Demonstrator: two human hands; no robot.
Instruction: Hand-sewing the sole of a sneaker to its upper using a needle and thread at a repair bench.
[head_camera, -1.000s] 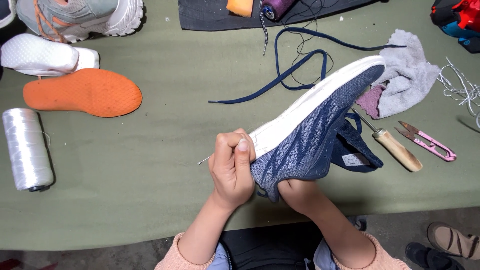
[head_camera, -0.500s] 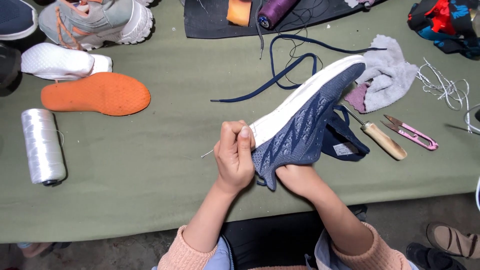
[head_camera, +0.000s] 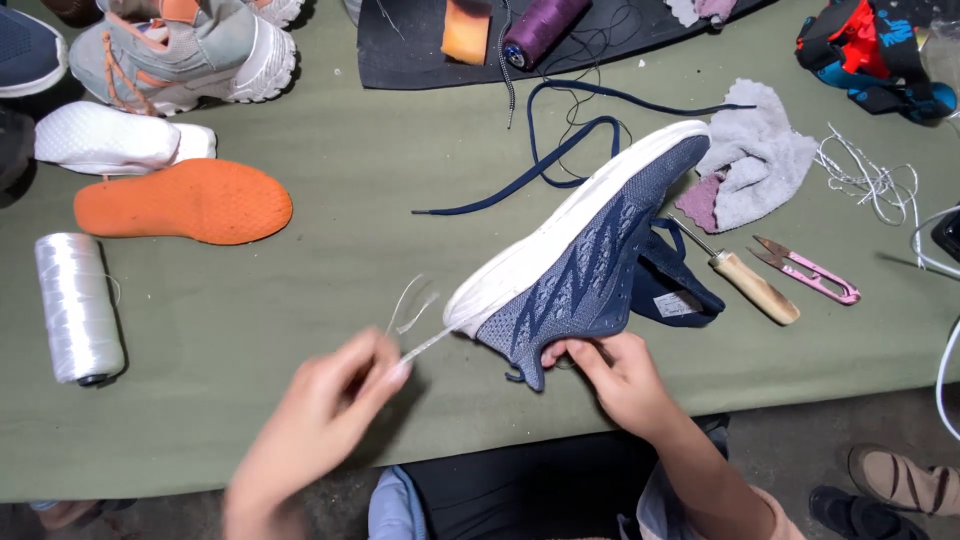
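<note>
now the left hand (head_camera: 320, 420), low in the frame and blurred, has drawn away from the navy shoe (head_camera: 585, 265), its fingers pinched shut on a white thread (head_camera: 425, 345) that runs taut to the sole's toe edge, so 1 stitch looks pulled through. meanwhile the right hand (head_camera: 625, 380) clamps the shoe's knit upper at centre, tilted over the green table (head_camera: 300, 300), with a white spool (head_camera: 78, 308) far left.

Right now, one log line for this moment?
left hand: pulling white thread | right hand: holding blue shoe | awl: on table
</note>
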